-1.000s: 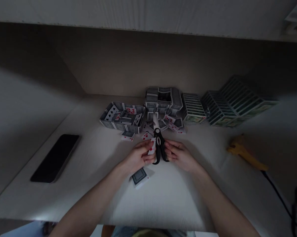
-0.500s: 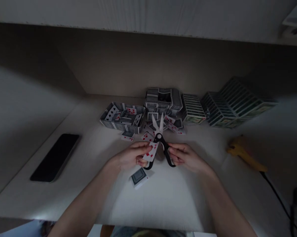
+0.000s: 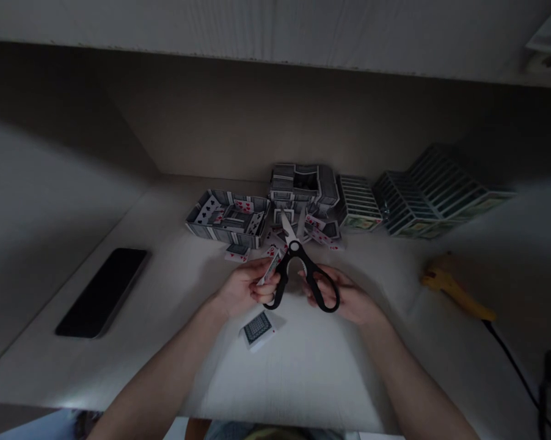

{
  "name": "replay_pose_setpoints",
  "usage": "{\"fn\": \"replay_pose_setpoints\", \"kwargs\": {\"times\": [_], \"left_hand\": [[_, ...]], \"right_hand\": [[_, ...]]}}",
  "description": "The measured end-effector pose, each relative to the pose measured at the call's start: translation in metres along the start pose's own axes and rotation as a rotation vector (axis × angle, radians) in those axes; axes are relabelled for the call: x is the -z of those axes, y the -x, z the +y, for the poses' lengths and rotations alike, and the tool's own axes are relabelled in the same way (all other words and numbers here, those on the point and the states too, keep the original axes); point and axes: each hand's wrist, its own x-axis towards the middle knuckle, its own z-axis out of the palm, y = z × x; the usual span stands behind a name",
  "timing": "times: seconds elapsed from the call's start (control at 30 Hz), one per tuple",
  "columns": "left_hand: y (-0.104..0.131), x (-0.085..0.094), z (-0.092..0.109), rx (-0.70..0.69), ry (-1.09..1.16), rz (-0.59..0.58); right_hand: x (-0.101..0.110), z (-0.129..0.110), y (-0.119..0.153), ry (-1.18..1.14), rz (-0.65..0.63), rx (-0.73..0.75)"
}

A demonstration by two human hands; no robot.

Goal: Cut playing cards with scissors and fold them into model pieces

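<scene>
Black-handled scissors (image 3: 295, 247) are held up in front of me, blades spread and pointing away. My left hand (image 3: 248, 286) pinches a playing card (image 3: 270, 269), turned nearly edge-on, and its fingers also touch the left handle. At the right handle, my right hand (image 3: 344, 294) has its fingers behind and around the loop; part of them is hidden by it. A stack of cards (image 3: 257, 329) lies face down on the table just below my left hand. Loose cards (image 3: 324, 232) are scattered beyond the scissors.
An open tray made of cards (image 3: 220, 234) and a card-built box (image 3: 282, 180) stand at the back. Slatted card structures (image 3: 360, 198) extend to the right. A phone (image 3: 102, 293) lies left; a yellow glue gun (image 3: 459, 292) with a cord lies right. A shelf (image 3: 275, 36) overhangs.
The card in my left hand has turned from face-on to nearly edge-on. The scissors' right handle has swung outward, and my right fingers have moved in behind its loop.
</scene>
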Motion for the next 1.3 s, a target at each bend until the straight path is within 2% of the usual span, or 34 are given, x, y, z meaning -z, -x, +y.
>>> {"fn": "replay_pose_setpoints", "kwargs": {"times": [0.17,0.27,0.4,0.7,0.93,1.1,1.23,1.3], "left_hand": [[-0.002,0.000,-0.005,0.044,0.006,0.026],[-0.003,-0.001,-0.008,0.042,0.001,0.020],[-0.004,-0.002,-0.012,-0.050,-0.070,0.049],[-0.013,-0.001,-0.023,-0.260,-0.260,0.258],[-0.017,0.001,-0.009,-0.502,-0.298,0.506],[-0.018,0.006,-0.008,-0.634,-0.574,0.654],[-0.019,0.011,-0.012,-0.718,-0.737,0.717],[-0.018,0.014,-0.014,-0.750,-0.779,0.734]], "right_hand": [[-0.003,0.009,-0.005,-0.016,-0.211,-0.008],[-0.006,0.015,-0.008,-0.093,-0.224,-0.013],[-0.011,0.015,-0.009,-0.136,-0.231,-0.054],[-0.011,0.007,-0.010,-0.177,-0.100,0.004],[-0.015,0.008,-0.009,-0.173,-0.060,-0.045],[-0.020,0.007,-0.008,-0.110,-0.022,-0.085],[-0.021,0.012,-0.010,-0.059,0.004,-0.182],[-0.021,0.016,-0.011,-0.037,0.026,-0.153]]}}
